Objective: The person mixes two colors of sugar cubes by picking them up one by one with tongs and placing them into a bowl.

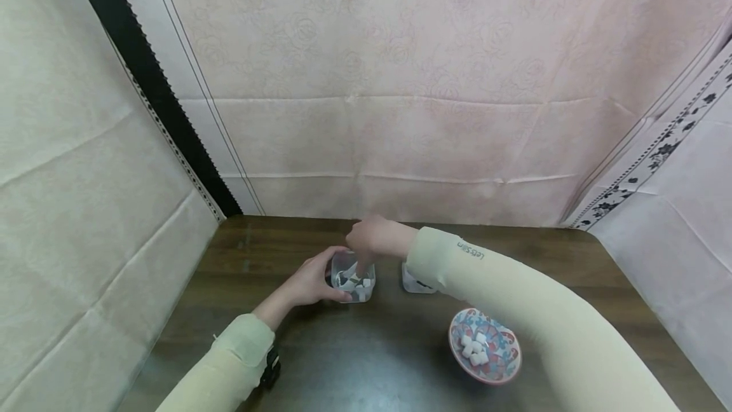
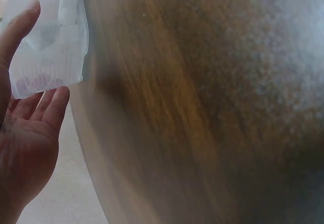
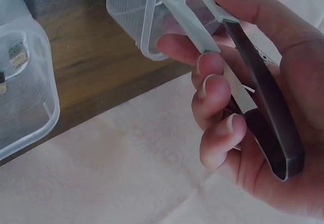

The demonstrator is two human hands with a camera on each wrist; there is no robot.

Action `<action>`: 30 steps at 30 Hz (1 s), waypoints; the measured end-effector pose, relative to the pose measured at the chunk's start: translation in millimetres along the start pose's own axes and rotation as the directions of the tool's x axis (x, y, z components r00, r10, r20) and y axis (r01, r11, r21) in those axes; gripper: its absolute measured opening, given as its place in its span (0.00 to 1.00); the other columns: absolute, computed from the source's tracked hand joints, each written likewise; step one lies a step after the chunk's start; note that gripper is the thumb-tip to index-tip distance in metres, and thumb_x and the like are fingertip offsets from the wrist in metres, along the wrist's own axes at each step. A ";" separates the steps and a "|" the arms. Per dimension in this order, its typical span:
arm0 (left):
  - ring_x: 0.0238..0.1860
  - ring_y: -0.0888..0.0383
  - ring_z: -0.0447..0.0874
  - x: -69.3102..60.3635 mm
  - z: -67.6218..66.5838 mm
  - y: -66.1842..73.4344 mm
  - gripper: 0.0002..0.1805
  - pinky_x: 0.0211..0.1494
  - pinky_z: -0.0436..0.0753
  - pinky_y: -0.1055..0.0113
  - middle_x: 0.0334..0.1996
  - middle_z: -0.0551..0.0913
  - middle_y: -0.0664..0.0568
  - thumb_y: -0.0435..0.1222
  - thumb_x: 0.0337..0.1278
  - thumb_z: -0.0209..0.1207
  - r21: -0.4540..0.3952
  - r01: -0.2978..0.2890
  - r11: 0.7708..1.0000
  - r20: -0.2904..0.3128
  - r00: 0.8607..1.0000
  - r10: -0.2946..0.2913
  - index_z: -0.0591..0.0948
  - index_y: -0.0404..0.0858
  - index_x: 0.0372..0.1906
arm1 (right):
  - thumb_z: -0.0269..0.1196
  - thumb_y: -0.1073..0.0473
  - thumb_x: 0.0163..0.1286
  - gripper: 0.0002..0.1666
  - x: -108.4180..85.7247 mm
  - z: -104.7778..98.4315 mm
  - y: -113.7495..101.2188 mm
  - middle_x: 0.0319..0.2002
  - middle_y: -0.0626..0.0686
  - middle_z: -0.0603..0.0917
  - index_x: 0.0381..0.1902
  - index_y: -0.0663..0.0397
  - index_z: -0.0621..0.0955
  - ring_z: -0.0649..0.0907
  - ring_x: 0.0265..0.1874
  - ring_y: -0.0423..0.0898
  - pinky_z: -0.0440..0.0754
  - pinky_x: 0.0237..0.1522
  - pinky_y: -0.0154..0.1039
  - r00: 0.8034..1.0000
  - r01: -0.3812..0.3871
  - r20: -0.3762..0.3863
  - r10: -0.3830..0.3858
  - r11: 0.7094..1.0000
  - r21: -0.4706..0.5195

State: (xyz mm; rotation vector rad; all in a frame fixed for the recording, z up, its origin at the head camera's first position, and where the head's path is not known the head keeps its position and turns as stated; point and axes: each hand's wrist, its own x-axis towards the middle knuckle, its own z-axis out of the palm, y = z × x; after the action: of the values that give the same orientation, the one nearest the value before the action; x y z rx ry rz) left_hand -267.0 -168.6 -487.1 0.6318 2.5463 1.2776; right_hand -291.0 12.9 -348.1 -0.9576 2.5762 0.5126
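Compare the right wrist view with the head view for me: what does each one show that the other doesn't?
Only the right wrist view plainly shows the dark, bent handle of the tongs held in the right hand.

Only the head view shows the patterned bowl, the white cubes in it, and the right sleeve.

Both show the right hand, the near container beside it, the other container, the wooden table and the pale cloth.

Comes to one left hand (image 1: 313,280), one right hand (image 1: 375,238), two sleeves (image 1: 515,281), two clear containers (image 1: 342,262), one pair of tongs (image 3: 266,93), one bowl (image 1: 504,350), one table (image 1: 366,355). Includes at least five white cubes (image 1: 476,348) in the bowl.
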 end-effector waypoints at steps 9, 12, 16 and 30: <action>0.72 0.44 0.76 0.1 0.6 -0.8 0.54 0.73 0.77 0.43 0.73 0.75 0.44 0.42 0.50 0.83 0.010 -0.010 1.000 0.006 1.000 0.010 0.66 0.42 0.80 | 0.72 0.41 0.69 0.21 5.7 4.6 -10.4 0.40 0.44 0.88 0.53 0.45 0.89 0.81 0.34 0.41 0.86 0.41 0.37 1.000 -0.001 0.013 0.001 0.998 -0.063; 0.71 0.43 0.76 0.6 0.5 -1.2 0.53 0.73 0.76 0.43 0.72 0.76 0.44 0.41 0.51 0.83 -0.003 -0.033 0.999 0.011 0.999 0.033 0.66 0.41 0.80 | 0.72 0.44 0.69 0.17 5.9 4.7 -12.6 0.39 0.44 0.86 0.51 0.44 0.89 0.80 0.33 0.41 0.85 0.39 0.37 1.000 0.003 0.020 -0.002 0.999 -0.045; 0.70 0.43 0.77 1.1 0.1 -1.9 0.52 0.73 0.77 0.42 0.71 0.77 0.44 0.42 0.51 0.83 -0.008 -0.059 0.998 0.009 0.998 0.059 0.66 0.41 0.79 | 0.74 0.47 0.69 0.15 6.0 5.4 -14.4 0.41 0.44 0.85 0.51 0.42 0.90 0.80 0.34 0.41 0.84 0.38 0.36 1.000 0.012 0.012 -0.012 0.999 -0.033; 0.69 0.47 0.77 -0.2 0.1 -0.4 0.51 0.72 0.78 0.43 0.71 0.77 0.47 0.42 0.49 0.84 0.022 -0.024 0.999 -0.005 1.000 0.024 0.69 0.45 0.78 | 0.72 0.43 0.71 0.16 9.0 7.7 -3.9 0.40 0.45 0.89 0.47 0.46 0.88 0.83 0.36 0.42 0.86 0.41 0.39 0.997 0.066 -0.037 -0.068 0.997 -0.051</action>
State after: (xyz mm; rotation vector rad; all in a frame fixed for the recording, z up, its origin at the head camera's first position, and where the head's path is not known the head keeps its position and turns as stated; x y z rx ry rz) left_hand -266.9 -168.8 -487.5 0.6664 2.5678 1.2616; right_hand -293.3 8.6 -359.5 -1.0764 2.5665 0.5472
